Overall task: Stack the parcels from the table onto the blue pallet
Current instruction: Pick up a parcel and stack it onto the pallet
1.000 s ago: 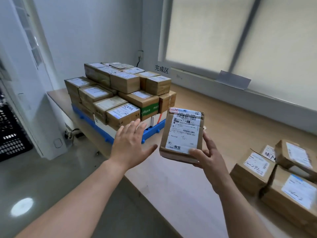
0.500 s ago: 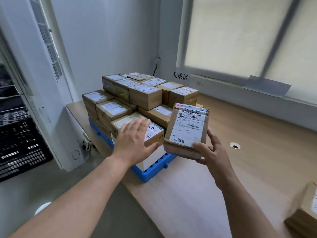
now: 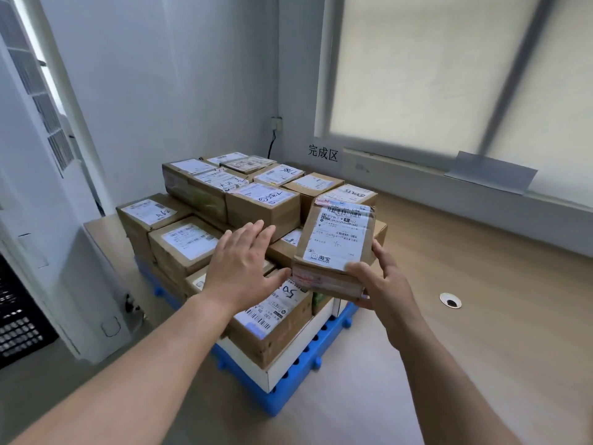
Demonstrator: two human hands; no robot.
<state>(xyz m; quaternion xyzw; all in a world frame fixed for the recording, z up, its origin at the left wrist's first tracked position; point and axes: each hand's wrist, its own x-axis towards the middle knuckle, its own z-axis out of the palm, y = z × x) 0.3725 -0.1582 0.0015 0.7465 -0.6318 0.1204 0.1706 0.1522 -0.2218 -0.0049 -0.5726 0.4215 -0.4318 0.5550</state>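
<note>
Cardboard parcel (image 3: 337, 242), label up and tilted, is gripped at its near end by the right hand (image 3: 385, 284), thumb on top. It is now over the stacked boxes (image 3: 263, 207) on the blue pallet (image 3: 279, 399), nearer than before. The left hand (image 3: 240, 271) hovers beside it, fingers straight, holding nothing.

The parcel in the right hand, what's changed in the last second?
The parcel was carried from over the table to the stack on the blue pallet. The open left hand advanced over the stack. The right hand still grips it; the stack is unchanged.
</note>
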